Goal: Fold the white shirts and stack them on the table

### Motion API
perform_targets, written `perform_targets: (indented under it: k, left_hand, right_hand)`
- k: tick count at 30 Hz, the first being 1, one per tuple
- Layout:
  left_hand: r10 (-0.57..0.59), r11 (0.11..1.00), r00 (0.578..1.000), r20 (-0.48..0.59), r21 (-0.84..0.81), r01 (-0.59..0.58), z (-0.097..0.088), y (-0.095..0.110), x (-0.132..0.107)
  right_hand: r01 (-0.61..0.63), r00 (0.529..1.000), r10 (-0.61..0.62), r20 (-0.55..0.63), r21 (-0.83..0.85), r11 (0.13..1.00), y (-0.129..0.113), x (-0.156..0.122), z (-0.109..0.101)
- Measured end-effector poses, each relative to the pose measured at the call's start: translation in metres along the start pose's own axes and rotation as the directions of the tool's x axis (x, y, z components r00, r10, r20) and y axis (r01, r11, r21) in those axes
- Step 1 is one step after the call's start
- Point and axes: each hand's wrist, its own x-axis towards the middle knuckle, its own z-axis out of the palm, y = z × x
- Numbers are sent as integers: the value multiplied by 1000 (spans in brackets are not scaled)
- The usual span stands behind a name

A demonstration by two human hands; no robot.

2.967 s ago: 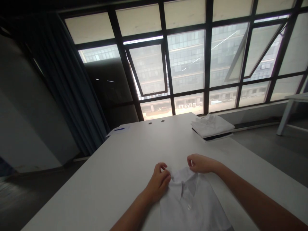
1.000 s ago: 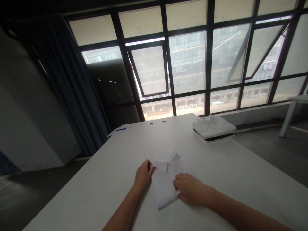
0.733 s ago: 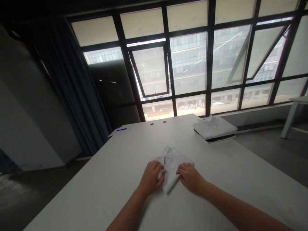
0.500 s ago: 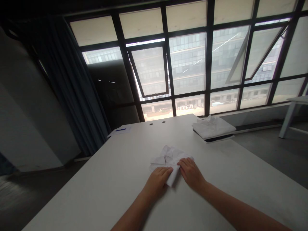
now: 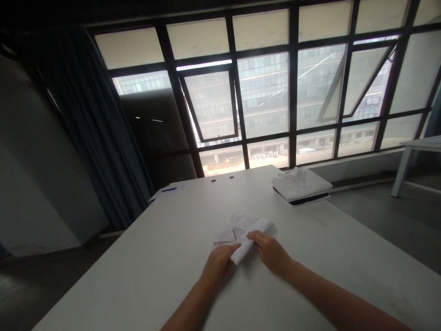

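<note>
A white short-sleeved shirt (image 5: 241, 231), folded into a small crumpled bundle, lies on the white table (image 5: 144, 276) in front of me. Its lower strip narrows towards me. My left hand (image 5: 218, 263) is on the near left of the bundle, with its fingers across that strip. My right hand (image 5: 269, 252) presses in from the right, its fingertips on the fabric. The collar and buttons are hard to make out in the folds.
A stack of folded white clothing (image 5: 301, 184) lies on a dark item at the table's far right. A sheet of paper with a blue pen (image 5: 168, 190) sits at the far left. The table's edge runs along the left, with floor beyond it.
The shirt has gone from a spread collar and front to a small folded bundle. Both hands have drawn in on it from either side, and the view has shifted slightly.
</note>
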Motion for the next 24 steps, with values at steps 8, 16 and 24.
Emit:
perform_targets:
  k: [8, 16, 24]
  left_hand:
    - [34, 999, 986, -166, 35, -28, -8, 7, -1]
    - [-38, 999, 961, -273, -14, 35, -7, 10, -5]
    - [-103, 993, 994, -36, -63, 101, -3, 23, 5]
  right_hand:
    - [-49, 985, 87, 149, -244, 969, -25, 18, -53]
    - [-94, 945, 203, 257, -382, 920, -44, 17, -199]
    - [-290, 778, 463, 424, -412, 864, 16, 40, -283]
